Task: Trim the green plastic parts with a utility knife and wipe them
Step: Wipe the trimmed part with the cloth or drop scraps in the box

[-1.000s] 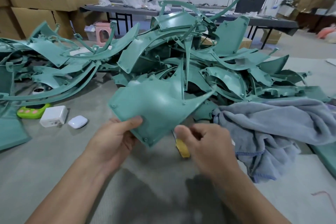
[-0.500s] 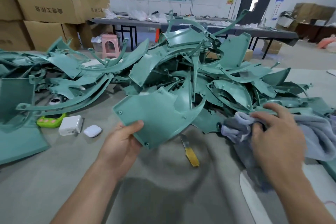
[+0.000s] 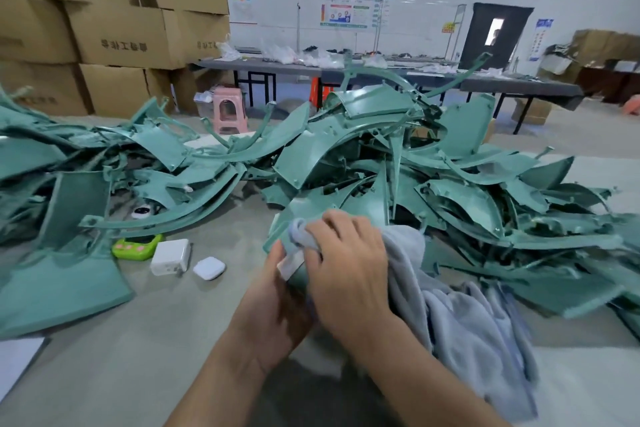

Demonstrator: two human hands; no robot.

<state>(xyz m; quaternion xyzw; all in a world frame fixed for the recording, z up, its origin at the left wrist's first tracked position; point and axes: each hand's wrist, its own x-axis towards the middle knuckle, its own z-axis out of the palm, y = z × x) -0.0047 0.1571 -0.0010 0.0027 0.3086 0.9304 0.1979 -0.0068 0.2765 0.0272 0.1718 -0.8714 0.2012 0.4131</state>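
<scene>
1. Right hand point(image 3: 346, 263) has its fingers curled round a bunch of the soft grey fluffy cloth point(image 3: 450, 315). It presses the bunch down on the flat green plastic part point(image 3: 298, 210).
2. The left hand point(image 3: 273, 308) holds that part at its near edge, with the thumb up on the front. Its other fingers are hidden behind the part.
3. The part sits between the two hands, just in front of the big pile. The hand and cloth cover most of it.
4. The rest of the cloth falls to the right in wrinkly folds. It lies on the grey table top point(image 3: 156, 367), which looks a bit like felt.
5. To the left lie three small things close together. They are a white square plastic charger block point(image 3: 171, 256), a small white rounded case point(image 3: 209, 268) and a lime green gadget with pink buttons point(image 3: 136, 246).
6. Next comes the big pile of green plastic parts point(image 3: 381, 156). They are smooth and a little shiny. Some are wide curved sheets with pointy tips, and some are long thin bent strips, all tangled up.
7. Behind the pile stands a pink plastic stool point(image 3: 228, 111).
8. Brown cardboard boxes point(image 3: 121, 38) are stacked at the far left.
9. A long dark table point(image 3: 346, 69) runs along the white wall, under some colourful posters point(image 3: 356, 5).
</scene>
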